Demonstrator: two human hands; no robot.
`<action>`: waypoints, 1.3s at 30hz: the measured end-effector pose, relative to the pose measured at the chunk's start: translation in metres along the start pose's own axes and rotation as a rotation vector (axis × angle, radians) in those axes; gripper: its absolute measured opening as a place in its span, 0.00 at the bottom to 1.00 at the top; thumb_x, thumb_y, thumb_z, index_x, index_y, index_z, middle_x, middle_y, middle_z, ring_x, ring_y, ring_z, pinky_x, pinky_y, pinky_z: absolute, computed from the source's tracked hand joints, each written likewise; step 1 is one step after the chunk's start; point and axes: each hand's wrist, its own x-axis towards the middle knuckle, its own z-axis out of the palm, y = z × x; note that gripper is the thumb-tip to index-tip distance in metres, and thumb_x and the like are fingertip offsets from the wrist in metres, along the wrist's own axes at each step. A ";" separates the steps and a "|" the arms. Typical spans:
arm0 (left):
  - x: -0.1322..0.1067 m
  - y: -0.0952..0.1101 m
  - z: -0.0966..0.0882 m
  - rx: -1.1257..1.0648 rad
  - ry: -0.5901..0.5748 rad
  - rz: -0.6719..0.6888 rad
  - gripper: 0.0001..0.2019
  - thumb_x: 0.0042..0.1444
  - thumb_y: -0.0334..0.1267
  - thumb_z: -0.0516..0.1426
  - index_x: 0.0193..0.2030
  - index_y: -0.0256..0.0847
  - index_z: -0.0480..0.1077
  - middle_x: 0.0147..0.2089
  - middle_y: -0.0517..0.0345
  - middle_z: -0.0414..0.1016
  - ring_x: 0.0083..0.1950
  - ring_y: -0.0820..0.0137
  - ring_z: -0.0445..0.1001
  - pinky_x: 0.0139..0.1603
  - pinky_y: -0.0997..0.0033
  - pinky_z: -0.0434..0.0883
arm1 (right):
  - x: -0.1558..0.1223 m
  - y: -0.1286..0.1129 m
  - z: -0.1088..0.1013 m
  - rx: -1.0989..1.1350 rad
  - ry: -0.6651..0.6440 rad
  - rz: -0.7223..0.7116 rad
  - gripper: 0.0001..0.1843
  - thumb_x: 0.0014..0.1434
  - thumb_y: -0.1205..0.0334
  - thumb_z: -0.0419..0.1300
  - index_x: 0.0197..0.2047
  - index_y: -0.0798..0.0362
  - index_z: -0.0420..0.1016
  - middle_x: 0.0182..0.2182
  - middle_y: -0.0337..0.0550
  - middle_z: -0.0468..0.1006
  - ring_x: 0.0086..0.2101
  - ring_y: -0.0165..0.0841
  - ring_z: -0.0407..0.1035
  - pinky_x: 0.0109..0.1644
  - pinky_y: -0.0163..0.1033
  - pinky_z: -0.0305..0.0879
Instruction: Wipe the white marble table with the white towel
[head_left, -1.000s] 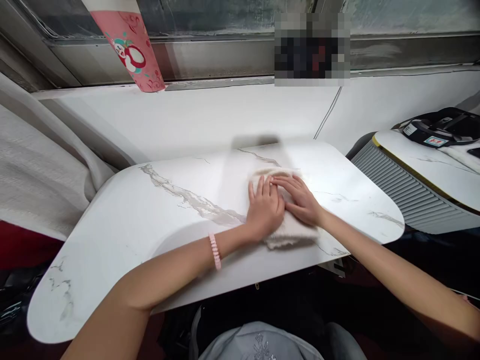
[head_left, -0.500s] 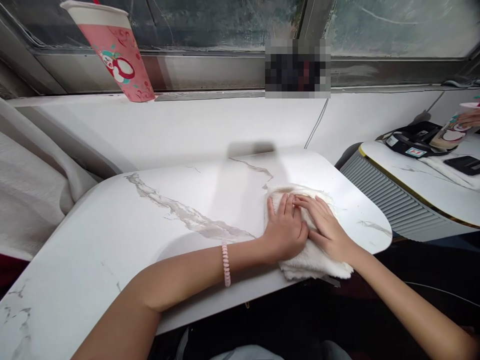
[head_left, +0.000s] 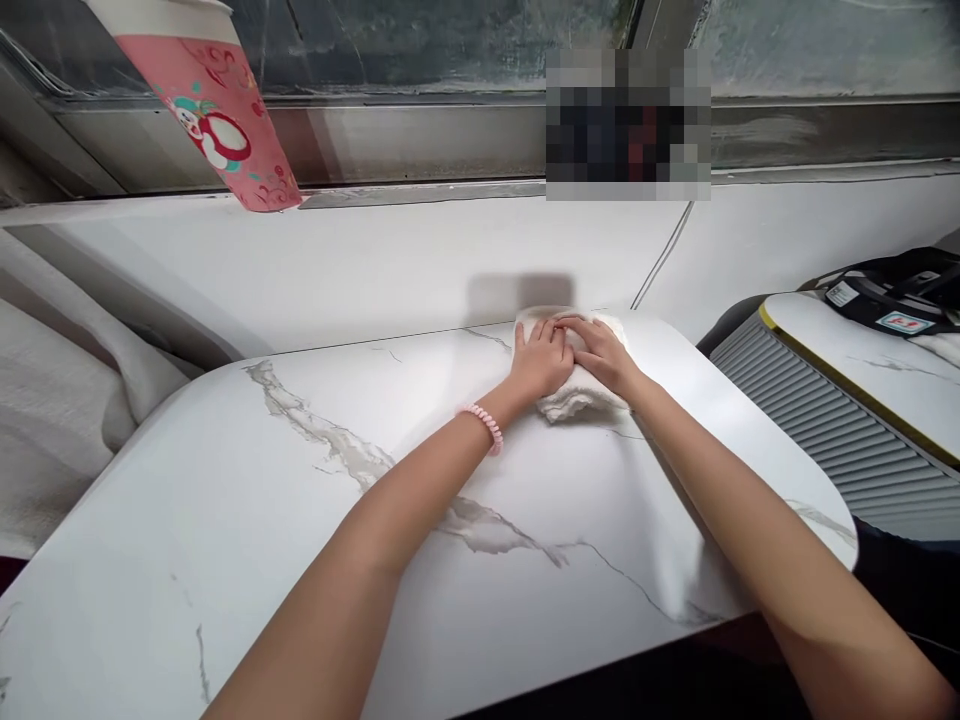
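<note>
A folded white fluffy cloth [head_left: 577, 398] lies at the far edge of a white marble-patterned table [head_left: 420, 520], close to the wall. My left hand [head_left: 541, 358] rests flat on the cloth's left part, fingers stretched out. My right hand [head_left: 601, 352] presses flat on its right part, fingertips touching those of the left hand. A pink bead bracelet [head_left: 484, 424] sits on my left wrist. Both arms reach far forward over the tabletop.
A pink paper cup [head_left: 214, 110] with a cartoon print stands on the window ledge at upper left. A thin cable [head_left: 660, 258] runs down the white wall. A second table [head_left: 870, 365] with a black device [head_left: 900, 290] stands at right. Grey fabric [head_left: 52, 400] lies at left.
Both hands have pushed the cloth from the table's near right edge to its far edge by the wall. The arms are now stretched out.
</note>
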 end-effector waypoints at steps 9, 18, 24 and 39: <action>0.039 -0.007 0.006 0.036 0.056 -0.026 0.24 0.68 0.38 0.37 0.67 0.40 0.56 0.71 0.51 0.56 0.73 0.64 0.50 0.72 0.42 0.43 | 0.031 0.031 0.007 0.013 0.126 0.104 0.23 0.60 0.60 0.44 0.52 0.51 0.72 0.50 0.47 0.78 0.51 0.45 0.67 0.60 0.55 0.59; 0.026 0.005 0.010 0.055 0.126 -0.056 0.25 0.68 0.39 0.37 0.68 0.35 0.55 0.71 0.49 0.57 0.72 0.62 0.51 0.72 0.42 0.43 | 0.021 0.026 0.003 0.058 0.133 0.134 0.23 0.63 0.55 0.44 0.54 0.52 0.73 0.53 0.47 0.76 0.54 0.43 0.67 0.64 0.55 0.56; -0.006 0.045 0.018 0.043 0.082 -0.108 0.28 0.68 0.40 0.36 0.71 0.33 0.52 0.74 0.48 0.51 0.75 0.60 0.46 0.73 0.41 0.41 | -0.022 0.022 -0.016 0.066 0.062 0.113 0.24 0.63 0.53 0.46 0.57 0.49 0.72 0.57 0.44 0.74 0.58 0.41 0.66 0.69 0.58 0.49; -0.087 0.179 0.053 -0.025 0.052 0.231 0.29 0.66 0.42 0.38 0.70 0.30 0.54 0.73 0.43 0.52 0.74 0.55 0.46 0.71 0.36 0.47 | -0.212 -0.012 -0.095 -0.113 0.162 0.398 0.24 0.64 0.49 0.48 0.61 0.39 0.68 0.60 0.39 0.72 0.62 0.42 0.61 0.71 0.60 0.48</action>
